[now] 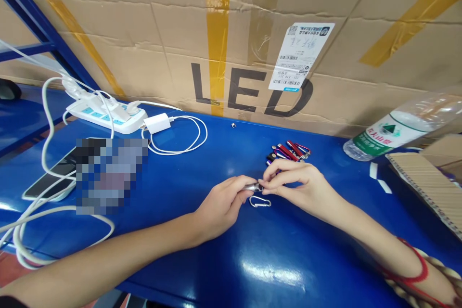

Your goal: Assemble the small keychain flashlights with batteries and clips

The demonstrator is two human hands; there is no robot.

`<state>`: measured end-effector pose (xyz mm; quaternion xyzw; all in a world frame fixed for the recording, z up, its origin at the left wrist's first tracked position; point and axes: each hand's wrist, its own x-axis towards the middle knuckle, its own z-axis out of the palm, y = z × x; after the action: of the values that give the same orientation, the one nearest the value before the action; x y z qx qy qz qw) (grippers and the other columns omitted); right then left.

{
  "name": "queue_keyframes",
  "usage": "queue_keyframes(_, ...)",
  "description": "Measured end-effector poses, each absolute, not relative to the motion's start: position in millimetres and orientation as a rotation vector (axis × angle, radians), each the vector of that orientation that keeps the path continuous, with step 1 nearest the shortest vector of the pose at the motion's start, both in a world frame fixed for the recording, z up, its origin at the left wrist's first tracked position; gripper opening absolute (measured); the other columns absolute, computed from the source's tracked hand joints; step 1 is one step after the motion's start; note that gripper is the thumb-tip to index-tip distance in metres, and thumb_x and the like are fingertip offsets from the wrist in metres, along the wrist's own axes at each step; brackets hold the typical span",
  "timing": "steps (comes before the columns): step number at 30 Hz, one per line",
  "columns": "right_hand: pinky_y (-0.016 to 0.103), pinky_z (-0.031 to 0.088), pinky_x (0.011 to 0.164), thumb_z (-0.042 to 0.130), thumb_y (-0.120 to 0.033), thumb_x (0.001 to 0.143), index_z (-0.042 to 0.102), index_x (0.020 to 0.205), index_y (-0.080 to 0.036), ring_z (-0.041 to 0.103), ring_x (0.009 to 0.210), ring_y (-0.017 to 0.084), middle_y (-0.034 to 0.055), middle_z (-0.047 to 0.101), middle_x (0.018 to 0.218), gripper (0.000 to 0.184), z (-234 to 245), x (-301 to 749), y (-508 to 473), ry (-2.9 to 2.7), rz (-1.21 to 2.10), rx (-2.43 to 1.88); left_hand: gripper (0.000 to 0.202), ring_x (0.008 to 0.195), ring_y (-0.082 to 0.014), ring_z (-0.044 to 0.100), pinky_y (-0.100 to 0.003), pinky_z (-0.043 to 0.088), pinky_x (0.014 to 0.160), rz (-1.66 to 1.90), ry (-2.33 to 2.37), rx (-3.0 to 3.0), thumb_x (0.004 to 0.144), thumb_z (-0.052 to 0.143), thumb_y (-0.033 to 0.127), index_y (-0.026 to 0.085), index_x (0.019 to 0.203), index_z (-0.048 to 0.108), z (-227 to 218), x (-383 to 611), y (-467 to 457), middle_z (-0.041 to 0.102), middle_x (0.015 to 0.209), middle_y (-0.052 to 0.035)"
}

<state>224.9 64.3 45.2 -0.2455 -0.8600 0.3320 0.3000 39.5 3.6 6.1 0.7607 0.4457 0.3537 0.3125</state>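
Observation:
My left hand [225, 199] is closed around a small silver flashlight [251, 187], gripped between thumb and fingers with its open dark end facing right. The thumb and forefinger of my right hand [298, 183] are pinched together at that end; whatever lies between them is too small to make out. Just below the flashlight is a silver carabiner clip [260, 202]; I cannot tell whether it is attached. Behind my right hand lies a cluster of small red, purple and black keychain flashlights [290, 150], partly hidden by the fingers.
On the blue table [202, 269], a white power strip [108, 113], a charger [158, 123] and looping cables occupy the left, beside a phone [54, 173] and a blurred-out item. A water bottle [393, 130] leans at right near corrugated cardboard [426, 192]. A large carton [162, 33] stands behind.

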Motion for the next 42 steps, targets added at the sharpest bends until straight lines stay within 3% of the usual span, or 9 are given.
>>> queue_keyframes(5, 0.023, 0.046, 0.058, 0.062, -0.026, 0.08, 0.07, 0.063, -0.019, 0.058, 0.062, 0.01, 0.0019, 0.063, 0.071, 0.02, 41.7, 226.4, 63.8, -2.31, 0.858, -0.676, 0.012, 0.074, -0.0149, 0.058, -0.026, 0.044, 0.069, 0.893, 1.147, 1.979, 0.091, 0.034, 0.019, 0.02, 0.091, 0.047, 5.1, 39.8, 1.9, 0.061, 0.083, -0.0021)
queue_keyframes(9, 0.022, 0.043, 0.054, 0.061, -0.033, 0.08, 0.07, 0.059, -0.018, 0.057, 0.062, 0.011, 0.0027, 0.062, 0.068, 0.027, 40.7, 224.1, 61.2, -2.312, 0.878, -0.738, 0.012, 0.078, -0.016, 0.059, -0.027, 0.046, 0.069, 0.921, 1.097, 2.03, 0.091, 0.033, 0.018, 0.02, 0.083, 0.042, 2.4, 39.8, 2.4, 0.062, 0.088, -0.0052)
queue_keyframes(18, 0.021, 0.039, 0.048, 0.066, -0.042, 0.072, 0.063, 0.052, -0.018, 0.054, 0.055, 0.01, 0.0009, 0.06, 0.062, 0.032, 41.3, 220.4, 53.8, -2.268, 0.967, -0.902, 0.021, 0.07, -0.0152, 0.055, -0.027, 0.046, 0.066, 1.033, 1.078, 2.259, 0.093, 0.033, 0.02, 0.018, 0.079, 0.048, -2.0, 38.9, 3.1, 0.06, 0.077, -0.0047)
queue_keyframes(26, 0.023, 0.041, 0.052, 0.064, -0.027, 0.073, 0.057, 0.054, -0.017, 0.055, 0.056, 0.011, 0.0004, 0.061, 0.063, 0.023, 38.4, 219.3, 47.3, -2.219, 1.018, -0.974, 0.023, 0.066, -0.0149, 0.051, -0.026, 0.043, 0.065, 1.105, 1.102, 2.372, 0.094, 0.034, 0.017, 0.014, 0.086, 0.055, -3.9, 38.1, 1.6, 0.059, 0.073, -0.0045)
queue_keyframes(31, 0.023, 0.043, 0.055, 0.063, -0.031, 0.073, 0.059, 0.055, -0.016, 0.054, 0.055, 0.011, 0.0007, 0.06, 0.06, 0.024, 41.1, 217.4, 47.1, -2.145, 1.199, -1.017, 0.021, 0.069, -0.0154, 0.053, -0.028, 0.044, 0.067, 1.137, 1.127, 2.391, 0.093, 0.036, 0.017, 0.014, 0.091, 0.057, -5.1, 38.2, 0.4, 0.062, 0.077, -0.0054)
queue_keyframes(36, 0.022, 0.039, 0.051, 0.066, -0.037, 0.069, 0.055, 0.053, -0.016, 0.048, 0.052, 0.01, -0.0011, 0.056, 0.054, 0.028, 37.4, 217.3, 49.9, -2.007, 1.412, -1.091, 0.024, 0.072, -0.0144, 0.053, -0.027, 0.046, 0.073, 1.109, 1.146, 2.312, 0.094, 0.037, 0.02, 0.015, 0.111, 0.053, -0.6, 39.1, -0.7, 0.062, 0.08, -0.0039)
queue_keyframes(42, 0.023, 0.036, 0.05, 0.068, -0.042, 0.067, 0.053, 0.054, -0.016, 0.045, 0.052, 0.01, -0.0015, 0.053, 0.054, 0.032, 30.7, 216.0, 51.0, -1.919, 1.329, -1.18, 0.024, 0.072, -0.0146, 0.056, -0.029, 0.047, 0.076, 1.13, 1.233, 2.288, 0.093, 0.039, 0.019, 0.015, 0.11, 0.056, 1.5, 41.1, 0.8, 0.064, 0.082, -0.004)
